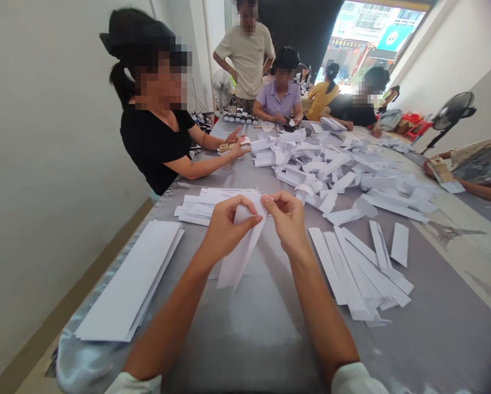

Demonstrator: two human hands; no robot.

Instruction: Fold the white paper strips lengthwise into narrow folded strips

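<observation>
Between my two hands hangs a white paper strip (241, 254), folded lengthwise, its lower end pointing toward me above the table. My left hand (231, 224) pinches its upper part between thumb and fingers. At the top right corner of the paper, my right hand (285, 219) has thumb and forefinger closed on the edge. A stack of wide white sheets (132, 279) lies to the left of my left arm. Just beyond my left hand sits a pile of narrow folded strips (196, 207). More folded strips (362, 268) fan out to the right of my right arm.
A large heap of folded papers (323, 161) covers the middle of the cloth-covered table (245, 339). At the left edge a person in black (157, 142) handles a small wooden piece. Other people sit around the far side. A black fan (452, 115) stands at right.
</observation>
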